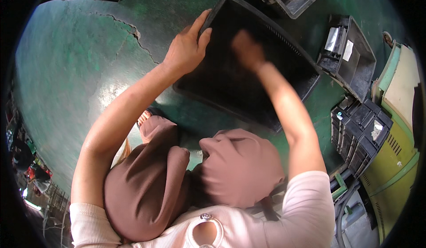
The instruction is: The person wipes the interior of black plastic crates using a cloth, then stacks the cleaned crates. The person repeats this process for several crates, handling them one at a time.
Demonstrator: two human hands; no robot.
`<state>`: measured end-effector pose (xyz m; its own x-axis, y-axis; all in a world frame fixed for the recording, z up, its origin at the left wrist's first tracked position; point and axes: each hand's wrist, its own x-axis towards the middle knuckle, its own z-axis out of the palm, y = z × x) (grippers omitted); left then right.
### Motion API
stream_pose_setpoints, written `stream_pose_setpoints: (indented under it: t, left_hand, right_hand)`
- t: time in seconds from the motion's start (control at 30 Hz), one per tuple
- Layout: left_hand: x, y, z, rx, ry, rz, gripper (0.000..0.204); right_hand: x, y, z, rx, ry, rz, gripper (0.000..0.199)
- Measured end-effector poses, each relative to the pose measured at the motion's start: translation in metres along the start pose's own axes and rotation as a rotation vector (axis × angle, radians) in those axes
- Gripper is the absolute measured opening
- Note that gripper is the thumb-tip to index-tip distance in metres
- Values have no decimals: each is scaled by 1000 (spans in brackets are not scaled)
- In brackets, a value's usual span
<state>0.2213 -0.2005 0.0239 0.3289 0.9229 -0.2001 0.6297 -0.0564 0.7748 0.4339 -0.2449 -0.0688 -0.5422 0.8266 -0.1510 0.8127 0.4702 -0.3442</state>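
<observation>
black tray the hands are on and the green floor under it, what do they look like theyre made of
The black tray looks like moulded plastic, matte: thin uniform walls, a rolled rim and fine ribbing along its far edge. The left hand grips its rim; the right hand is blurred inside it. The floor looks like concrete under worn green paint: a jagged crack runs across it, with dull grey patches and a glossy sheen.

We have a single head-worn fisheye view, looking steeply down from close above our knees (195, 177) and the green floor (66, 57), its edges bending toward the rim.
</observation>
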Motion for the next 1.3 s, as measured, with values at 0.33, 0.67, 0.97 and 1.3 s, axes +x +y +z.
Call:
stream_pose_setpoints:
  t: [0.33, 0.67, 0.97, 1.3]
  left_hand:
    - [-2, 4, 0, -4, -40, -124, 47]
    - [-2, 0, 0, -29, -32, -93, 48]
    - [0, 1, 4, -50, -28, -47, 48]
    - [2, -4, 3, 92, -4, 51, 48]
  right_hand:
    - [-36, -36, 47, 74, 141, -26, 24]
    - [61, -51, 2, 79, 435, 537, 43]
    - [51, -47, -8, 169, 55, 445, 26]
    - [31, -97, -25, 152, -547, -186, 25]
